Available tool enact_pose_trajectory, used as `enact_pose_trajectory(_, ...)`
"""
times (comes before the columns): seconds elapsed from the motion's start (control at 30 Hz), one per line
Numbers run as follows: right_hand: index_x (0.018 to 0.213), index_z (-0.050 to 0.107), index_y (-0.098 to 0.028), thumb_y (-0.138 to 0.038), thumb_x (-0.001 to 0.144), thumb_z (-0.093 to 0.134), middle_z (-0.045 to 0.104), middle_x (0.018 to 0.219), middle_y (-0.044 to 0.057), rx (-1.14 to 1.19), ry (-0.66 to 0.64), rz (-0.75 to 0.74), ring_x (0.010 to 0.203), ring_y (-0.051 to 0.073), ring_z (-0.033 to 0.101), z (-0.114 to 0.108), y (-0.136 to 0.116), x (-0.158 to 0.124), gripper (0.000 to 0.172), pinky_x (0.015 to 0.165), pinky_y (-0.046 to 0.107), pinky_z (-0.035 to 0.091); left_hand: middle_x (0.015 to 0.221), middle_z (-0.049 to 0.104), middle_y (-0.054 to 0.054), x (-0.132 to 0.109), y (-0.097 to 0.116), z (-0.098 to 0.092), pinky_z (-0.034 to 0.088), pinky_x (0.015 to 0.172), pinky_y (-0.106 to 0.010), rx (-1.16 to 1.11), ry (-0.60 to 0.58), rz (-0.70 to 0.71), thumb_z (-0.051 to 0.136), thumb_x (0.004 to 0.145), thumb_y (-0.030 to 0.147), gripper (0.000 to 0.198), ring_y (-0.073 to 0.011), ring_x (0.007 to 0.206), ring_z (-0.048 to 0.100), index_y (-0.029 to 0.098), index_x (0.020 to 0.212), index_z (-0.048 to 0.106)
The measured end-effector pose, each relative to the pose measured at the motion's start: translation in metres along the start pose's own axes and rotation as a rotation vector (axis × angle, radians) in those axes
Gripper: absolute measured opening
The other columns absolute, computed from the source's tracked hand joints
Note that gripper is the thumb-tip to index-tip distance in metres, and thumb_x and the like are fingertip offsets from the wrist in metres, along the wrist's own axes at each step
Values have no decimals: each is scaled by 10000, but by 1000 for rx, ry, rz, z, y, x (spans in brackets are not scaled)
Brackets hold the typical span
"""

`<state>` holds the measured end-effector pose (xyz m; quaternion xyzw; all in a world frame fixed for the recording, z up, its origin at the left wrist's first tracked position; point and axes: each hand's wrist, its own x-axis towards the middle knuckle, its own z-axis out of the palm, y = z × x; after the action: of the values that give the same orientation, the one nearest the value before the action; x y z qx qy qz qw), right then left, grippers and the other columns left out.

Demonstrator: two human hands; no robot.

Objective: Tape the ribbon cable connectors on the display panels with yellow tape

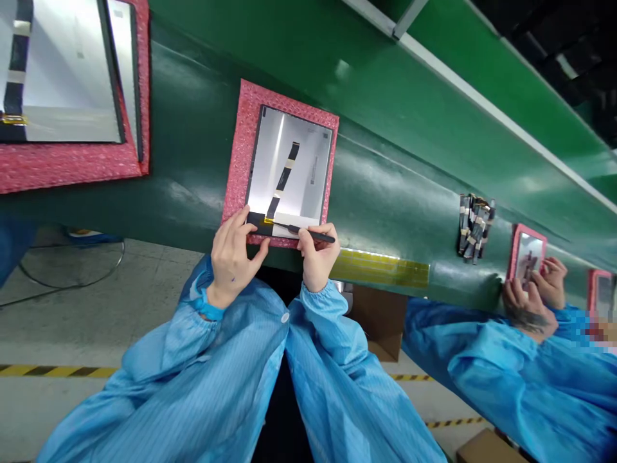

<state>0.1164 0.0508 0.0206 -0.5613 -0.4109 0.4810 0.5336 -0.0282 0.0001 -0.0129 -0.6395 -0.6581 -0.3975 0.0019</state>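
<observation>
A display panel [299,154] with a silvery back lies on a sheet of pink bubble wrap [248,106] in front of me. A black flex cable [285,177] runs slantwise over it, ending at a piece of yellow tape [268,220] on the dark lower strip. My left hand [234,254] grips the panel's lower left corner, fingertips on the strip and thumb by the bottom edge. Pinched in my right hand [318,254] are slim black tweezers [315,236]. Their tip points left and reaches the taped cable end. Whether the tip presses on it, I cannot tell.
Larger panels [72,71] rest on pink bubble wrap at the left. Yellow tape strips [383,268] lie along the bench's near edge. A pile of flex cables [475,228] sits further right, beside a co-worker's hands [533,299] over another panel. A cardboard box [380,321] stands below.
</observation>
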Motion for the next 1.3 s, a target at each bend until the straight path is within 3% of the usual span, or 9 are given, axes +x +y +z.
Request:
enact_pose_trajectory(0.7,788,507,-227,-340,763,755,535,538,-102,-60,42,2,406,67,496,0,3,-1,274,415,193,421,1371,641,-177,-1,0,1,485,1043,-473,-5,-41,-48,658,898,305,217,-305,1275,605,199,1065,569)
enact_pose_trajectory(1.3,777,522,-228,-330,763,752,543,569,-87,-64,48,-6,416,67,488,-1,4,-1,252,410,198,410,1322,651,-169,3,3,-3,481,1052,-478,-16,-2,5,657,898,260,341,-312,1274,582,177,1221,584)
